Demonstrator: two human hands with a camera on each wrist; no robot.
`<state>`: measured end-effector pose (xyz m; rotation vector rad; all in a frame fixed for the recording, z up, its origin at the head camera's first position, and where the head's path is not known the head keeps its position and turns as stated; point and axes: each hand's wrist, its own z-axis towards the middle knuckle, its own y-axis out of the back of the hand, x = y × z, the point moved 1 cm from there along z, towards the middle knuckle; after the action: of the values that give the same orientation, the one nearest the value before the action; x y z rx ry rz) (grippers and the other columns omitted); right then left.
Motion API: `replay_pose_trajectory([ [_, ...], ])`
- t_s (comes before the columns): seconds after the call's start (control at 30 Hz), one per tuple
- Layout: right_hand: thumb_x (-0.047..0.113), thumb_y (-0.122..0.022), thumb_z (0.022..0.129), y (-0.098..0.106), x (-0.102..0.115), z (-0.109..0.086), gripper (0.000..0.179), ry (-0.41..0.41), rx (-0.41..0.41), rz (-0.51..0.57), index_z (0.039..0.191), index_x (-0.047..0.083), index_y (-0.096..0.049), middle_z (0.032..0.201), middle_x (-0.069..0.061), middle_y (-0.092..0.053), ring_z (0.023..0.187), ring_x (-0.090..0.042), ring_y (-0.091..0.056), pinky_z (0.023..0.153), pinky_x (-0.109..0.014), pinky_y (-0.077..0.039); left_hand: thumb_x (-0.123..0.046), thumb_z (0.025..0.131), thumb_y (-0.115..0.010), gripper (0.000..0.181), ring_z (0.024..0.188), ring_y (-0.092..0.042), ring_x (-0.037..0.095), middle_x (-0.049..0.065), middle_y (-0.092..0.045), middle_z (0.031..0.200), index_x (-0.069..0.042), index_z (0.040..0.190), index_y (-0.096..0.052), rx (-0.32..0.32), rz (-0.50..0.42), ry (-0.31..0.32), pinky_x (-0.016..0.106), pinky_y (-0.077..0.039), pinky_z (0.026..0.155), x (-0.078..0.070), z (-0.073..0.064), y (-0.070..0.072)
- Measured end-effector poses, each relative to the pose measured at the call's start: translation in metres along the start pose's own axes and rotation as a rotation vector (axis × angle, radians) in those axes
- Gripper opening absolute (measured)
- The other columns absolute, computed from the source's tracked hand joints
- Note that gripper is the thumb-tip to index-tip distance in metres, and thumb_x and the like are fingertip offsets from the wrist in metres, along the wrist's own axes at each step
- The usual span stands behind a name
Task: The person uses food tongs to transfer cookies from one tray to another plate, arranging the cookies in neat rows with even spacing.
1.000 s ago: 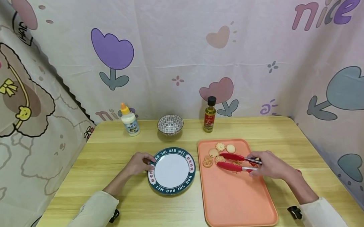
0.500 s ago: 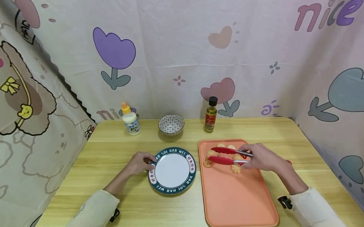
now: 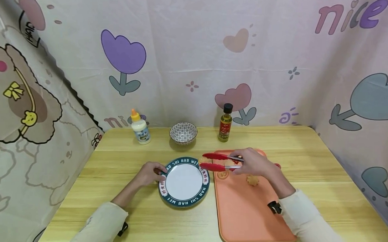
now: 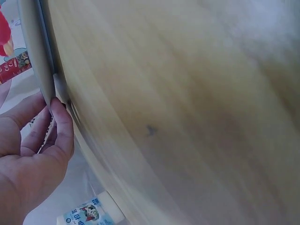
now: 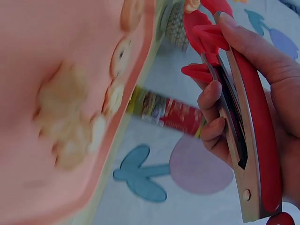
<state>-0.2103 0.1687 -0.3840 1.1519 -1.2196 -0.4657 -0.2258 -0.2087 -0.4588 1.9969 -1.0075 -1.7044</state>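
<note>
My left hand [image 3: 149,174] pinches the left rim of a white plate [image 3: 183,182] with a dark green lettered border. In the left wrist view the thumb and fingers grip the plate's edge [image 4: 40,56]. My right hand [image 3: 254,163] holds red-tipped metal tongs [image 3: 215,167], their tips over the plate's upper right rim. Between the tips is a pale cookie [image 3: 203,161], also seen at the top of the right wrist view. Other cookies lie on an orange tray [image 3: 248,211], among them a fluted cookie [image 3: 252,180] and a pretzel-shaped one [image 3: 223,175]. The hand and tongs hide several of them.
Along the table's back stand a white bottle with an orange cap [image 3: 141,131], a patterned bowl [image 3: 183,133] and a black-capped oil bottle [image 3: 225,123]. A printed cloth [image 3: 178,46] hangs behind the wooden table [image 3: 143,222].
The right hand and tongs have moved left from the tray toward the plate, taking hold of a cookie and carrying it along. My left hand has stayed on the plate's rim.
</note>
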Motion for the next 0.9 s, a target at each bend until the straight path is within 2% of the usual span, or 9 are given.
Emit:
replay_pose_trajectory([
  [0.13, 0.024, -0.082, 0.071, -0.009, 0.014, 0.014, 0.053, -0.001, 0.022, 0.048, 0.119, 0.01, -0.063, 0.105, -0.005, -0.067, 0.087, -0.023, -0.057, 0.069, -0.029, -0.047, -0.006, 0.075, -0.075, 0.021, 0.083, -0.053, 0.019, 0.008, -0.064, 0.095, -0.005, 0.096, -0.071, -0.003, 0.001, -0.002, 0.027, -0.046, 0.07, -0.001, -0.002, 0.0],
  [0.37, 0.021, -0.083, 0.071, -0.023, 0.033, 0.032, 0.051, -0.017, 0.044, 0.011, 0.117, 0.011, -0.064, 0.106, -0.006, -0.067, 0.08, -0.018, -0.054, 0.066, -0.028, -0.047, -0.006, 0.076, -0.075, 0.02, 0.082, -0.053, 0.019, 0.008, -0.063, 0.092, -0.005, 0.095, -0.071, -0.002, 0.017, -0.014, 0.027, -0.045, 0.069, -0.001, -0.002, 0.001],
  [0.47, 0.023, -0.083, 0.071, -0.03, 0.04, 0.037, 0.051, -0.026, 0.045, 0.007, 0.117, 0.011, -0.064, 0.106, -0.006, -0.067, 0.082, -0.018, -0.055, 0.07, -0.031, -0.05, -0.005, 0.075, -0.075, 0.02, 0.081, -0.053, 0.018, 0.007, -0.063, 0.09, -0.004, 0.095, -0.071, -0.008, 0.023, -0.018, 0.027, -0.045, 0.068, 0.0, -0.001, 0.0],
  [0.67, 0.027, -0.083, 0.071, -0.042, 0.052, 0.044, 0.051, 0.03, 0.018, -0.031, 0.116, 0.011, -0.065, 0.107, -0.003, -0.067, 0.092, -0.02, -0.058, 0.083, -0.036, -0.051, -0.004, 0.075, -0.076, 0.02, 0.082, -0.052, 0.018, 0.007, -0.063, 0.091, -0.004, 0.095, -0.071, -0.006, 0.024, 0.004, 0.027, -0.045, 0.069, 0.001, 0.001, -0.001],
  [0.9, 0.028, -0.082, 0.072, -0.048, 0.062, 0.048, 0.052, 0.066, 0.042, -0.083, 0.116, 0.01, -0.064, 0.105, -0.005, -0.068, 0.082, -0.014, -0.055, 0.077, -0.032, -0.049, -0.005, 0.075, -0.075, 0.02, 0.082, -0.053, 0.019, 0.007, -0.063, 0.092, -0.005, 0.095, -0.071, -0.01, 0.018, 0.013, 0.027, -0.046, 0.068, 0.0, 0.0, -0.001],
])
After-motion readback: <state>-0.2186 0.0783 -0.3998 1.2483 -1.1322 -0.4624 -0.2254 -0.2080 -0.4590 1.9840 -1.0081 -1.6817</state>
